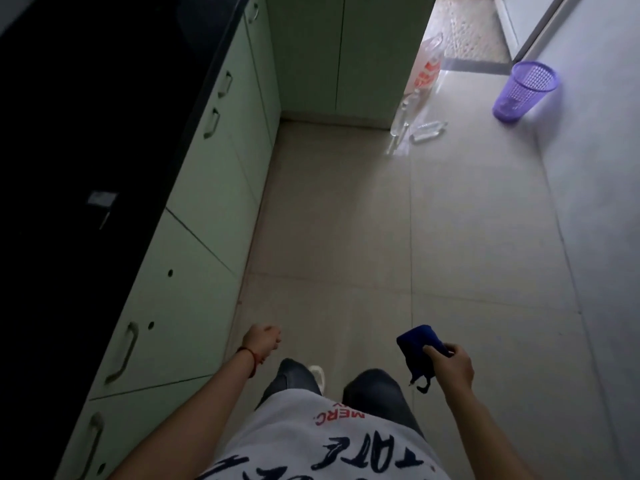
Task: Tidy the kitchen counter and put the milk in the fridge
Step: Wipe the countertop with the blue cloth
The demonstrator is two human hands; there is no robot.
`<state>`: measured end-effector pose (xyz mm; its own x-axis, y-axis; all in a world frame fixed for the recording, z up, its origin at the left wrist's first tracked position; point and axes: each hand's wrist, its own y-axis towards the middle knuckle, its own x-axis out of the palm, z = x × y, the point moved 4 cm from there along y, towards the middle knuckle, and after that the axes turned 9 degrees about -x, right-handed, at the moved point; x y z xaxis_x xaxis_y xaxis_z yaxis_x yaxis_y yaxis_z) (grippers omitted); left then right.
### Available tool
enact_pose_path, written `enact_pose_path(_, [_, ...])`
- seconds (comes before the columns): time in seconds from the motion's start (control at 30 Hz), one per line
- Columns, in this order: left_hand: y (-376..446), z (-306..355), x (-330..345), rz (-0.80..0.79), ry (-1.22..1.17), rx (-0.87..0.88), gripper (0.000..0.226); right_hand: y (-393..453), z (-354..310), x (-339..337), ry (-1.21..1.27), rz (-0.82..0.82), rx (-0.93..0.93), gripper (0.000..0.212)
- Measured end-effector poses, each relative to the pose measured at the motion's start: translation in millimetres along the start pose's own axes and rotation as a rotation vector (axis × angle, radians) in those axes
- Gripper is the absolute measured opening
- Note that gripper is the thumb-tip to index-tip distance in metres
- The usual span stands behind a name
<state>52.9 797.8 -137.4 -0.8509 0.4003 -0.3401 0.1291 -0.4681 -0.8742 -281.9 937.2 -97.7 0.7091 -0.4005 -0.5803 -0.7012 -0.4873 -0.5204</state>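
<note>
Pale tiled floor (pixel 346 237) fills the centre; a black counter (pixel 86 116) over green cabinets (pixel 214 188) runs down the left. At lower right, the right hand (pixel 450 367) pinches a blue cloth (pixel 417 351). The left hand (pixel 261 341) is loosely curled, empty. A purple basket (pixel 524 90) stands upper right.

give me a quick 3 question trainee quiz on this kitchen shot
1. True or false: the right hand holds a dark blue cloth.
2. Which colour is the mesh basket on the floor? A green, B purple, C red.
3. Fill in: the left hand is curled and holds ____.

Key: 1 true. 2 B. 3 nothing.
</note>
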Motion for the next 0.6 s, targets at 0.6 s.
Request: enact_pose_path(0.6, [87,236,5,0.179,-0.228,-0.047,0.016,288,-263,39,-0.250,-0.261,-0.201,0.042])
